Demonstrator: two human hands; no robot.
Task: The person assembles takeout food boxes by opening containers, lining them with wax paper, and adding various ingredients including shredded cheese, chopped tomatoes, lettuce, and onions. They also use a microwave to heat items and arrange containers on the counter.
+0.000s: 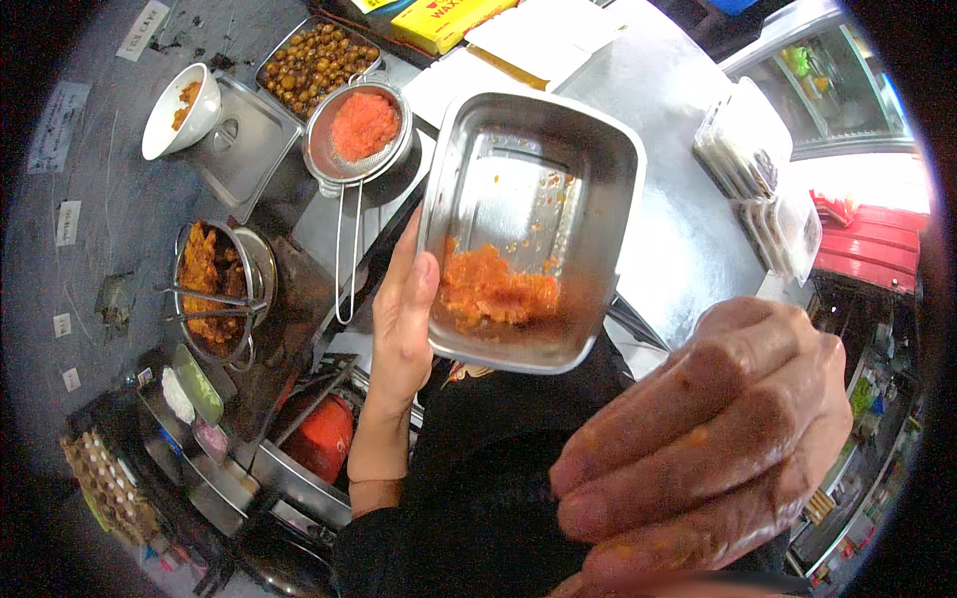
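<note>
1. Steel tray [543,149], rectangular and shiny, is in the middle of the view, tilted toward the person; it is the thing held.
2. Right hand [713,448] is at about 5 o'clock, very near the camera. Its fingers are curled and closed together, with orange smears on them, and it grips nothing that I can see. It does not touch the tray.
3. Left hand [404,319] is at about 9 o'clock from the tray and grips its left rim, thumb on the inside edge.
4. Orange paste [493,289] lies in the lower part of the tray, against the near wall; the rest of the tray floor has only small spots.
5. Counter [678,229] of grey metal lies behind the tray, toward 2 o'clock.
6. Pan of brown balls [314,65] stands at about 11 o'clock.
7. Strainer [361,130] with red-orange pulp sits just beside that pan, its long handle pointing down.
8. Pot with tongs [214,289] is at 9 o'clock, well apart from the tray.
9. White bowl [179,110] is at 10 o'clock.
</note>
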